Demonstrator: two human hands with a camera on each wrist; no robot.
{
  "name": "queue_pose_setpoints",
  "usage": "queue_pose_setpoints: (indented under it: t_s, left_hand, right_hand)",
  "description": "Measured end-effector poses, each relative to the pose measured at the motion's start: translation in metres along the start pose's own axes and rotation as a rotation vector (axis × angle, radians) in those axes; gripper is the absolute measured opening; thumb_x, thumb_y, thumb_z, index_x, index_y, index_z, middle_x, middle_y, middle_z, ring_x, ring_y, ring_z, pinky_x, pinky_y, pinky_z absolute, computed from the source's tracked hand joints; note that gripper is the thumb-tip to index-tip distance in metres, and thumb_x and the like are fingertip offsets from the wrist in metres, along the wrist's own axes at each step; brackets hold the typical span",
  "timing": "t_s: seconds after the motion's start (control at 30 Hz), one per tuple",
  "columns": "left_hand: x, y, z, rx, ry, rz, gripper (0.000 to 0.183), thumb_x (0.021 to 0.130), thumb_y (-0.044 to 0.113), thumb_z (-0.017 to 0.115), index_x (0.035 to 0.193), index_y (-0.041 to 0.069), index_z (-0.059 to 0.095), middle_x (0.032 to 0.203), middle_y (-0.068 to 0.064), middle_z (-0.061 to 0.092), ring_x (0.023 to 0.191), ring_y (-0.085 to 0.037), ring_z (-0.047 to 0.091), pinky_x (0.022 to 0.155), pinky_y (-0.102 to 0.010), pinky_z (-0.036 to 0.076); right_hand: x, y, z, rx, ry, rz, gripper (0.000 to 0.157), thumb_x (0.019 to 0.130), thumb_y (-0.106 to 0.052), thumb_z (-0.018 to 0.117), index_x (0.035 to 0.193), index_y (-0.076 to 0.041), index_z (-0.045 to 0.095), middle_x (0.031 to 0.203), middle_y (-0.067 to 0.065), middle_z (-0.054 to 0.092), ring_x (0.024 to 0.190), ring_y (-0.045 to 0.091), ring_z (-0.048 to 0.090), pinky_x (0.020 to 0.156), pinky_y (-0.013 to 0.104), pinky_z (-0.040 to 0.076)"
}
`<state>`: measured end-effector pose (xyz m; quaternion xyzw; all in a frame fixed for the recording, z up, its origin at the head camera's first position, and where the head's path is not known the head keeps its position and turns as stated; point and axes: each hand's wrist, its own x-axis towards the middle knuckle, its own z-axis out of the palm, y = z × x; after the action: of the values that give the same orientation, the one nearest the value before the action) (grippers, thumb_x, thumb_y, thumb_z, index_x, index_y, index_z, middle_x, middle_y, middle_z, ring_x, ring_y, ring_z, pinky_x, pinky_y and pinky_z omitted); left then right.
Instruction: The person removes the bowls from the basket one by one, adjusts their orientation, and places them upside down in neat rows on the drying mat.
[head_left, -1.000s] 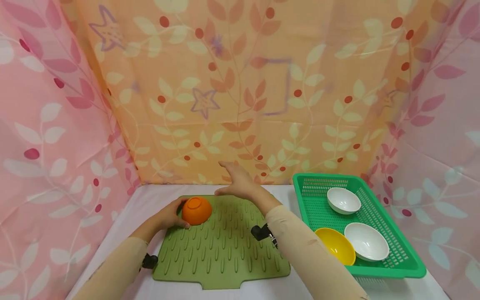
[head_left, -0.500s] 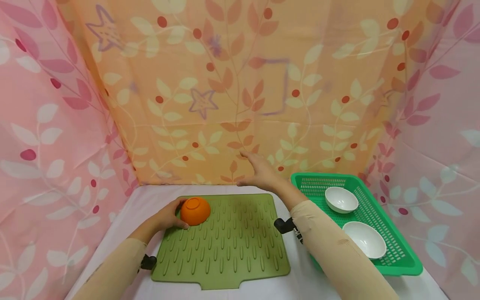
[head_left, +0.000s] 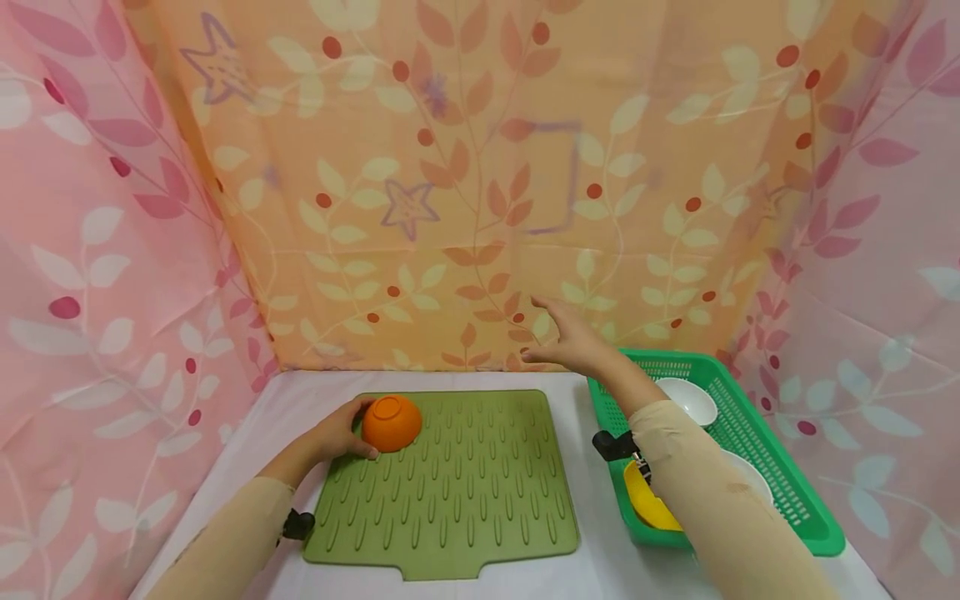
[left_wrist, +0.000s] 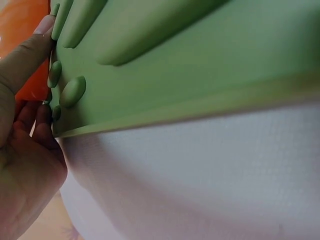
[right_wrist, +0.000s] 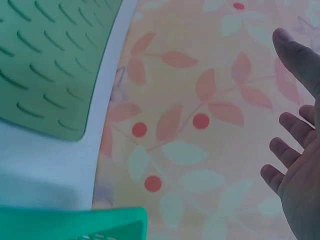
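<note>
An orange bowl sits upside down at the far left corner of a green ridged drying mat. Around its left side lies my left hand, thumb at the near side and fingers at the far side, gripping it. The left wrist view shows the thumb against the bowl just over the mat's edge. My right hand is raised in the air between the mat and a green basket, fingers spread and holding nothing. In the right wrist view the right hand shows an empty palm.
Inside the basket at the right are a yellow bowl and two white bowls, one far and one nearer, partly hidden by the right sleeve. A flowered curtain closes off the back and sides of the white table.
My right hand has moved rightward from above the mat's far side toward the basket, its fingers still spread. The left hand and the orange bowl have stayed in place.
</note>
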<state>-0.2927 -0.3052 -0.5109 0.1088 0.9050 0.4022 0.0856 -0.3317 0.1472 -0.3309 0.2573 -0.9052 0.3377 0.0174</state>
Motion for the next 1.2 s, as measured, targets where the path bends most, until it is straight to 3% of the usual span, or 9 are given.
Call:
queue_pose_setpoints:
  t_s: [0.17,0.67,1.0,1.2]
  left_hand:
    - [0.000,0.000,0.001,0.009,0.004,0.002,0.103,0.067,0.019,0.098,0.151,0.004,0.041,0.154,-0.022,0.046,0.146,-0.044,0.037,0.119,-0.068,0.019]
    - [-0.001,0.005,-0.001,0.003,-0.003,-0.018,0.104,0.067,0.019,0.098,0.152,0.004,0.040,0.155,-0.023,0.045,0.147,-0.044,0.035,0.120,-0.067,0.018]
    - [-0.001,0.004,0.001,-0.027,-0.004,-0.010,0.104,0.066,0.015,0.098,0.152,0.002,0.040,0.156,-0.026,0.042,0.148,-0.046,0.033,0.120,-0.066,0.018]
    - [-0.002,0.003,-0.001,-0.005,-0.003,-0.007,0.103,0.067,0.019,0.097,0.151,0.002,0.040,0.156,-0.025,0.042,0.147,-0.045,0.034,0.120,-0.066,0.020]
  right_hand:
    - [-0.007,0.020,-0.013,-0.009,0.023,-0.010,0.107,0.082,-0.046,0.085,0.164,-0.016,0.024,0.166,0.008,0.032,0.154,0.035,0.024,0.119,0.062,0.028]
    - [-0.037,0.071,-0.057,-0.081,0.037,0.089,0.103,0.084,-0.047,0.083,0.163,-0.015,0.027,0.166,0.017,0.029,0.151,0.044,0.026,0.116,0.069,0.026]
    - [-0.053,0.101,-0.075,-0.129,0.040,0.110,0.100,0.085,-0.047,0.082,0.159,-0.004,0.031,0.162,0.023,0.033,0.149,0.048,0.026,0.116,0.070,0.024]
    - [-0.061,0.115,-0.082,-0.144,0.023,0.149,0.100,0.087,-0.046,0.080,0.161,-0.004,0.027,0.162,0.025,0.032,0.148,0.050,0.025,0.115,0.072,0.023]
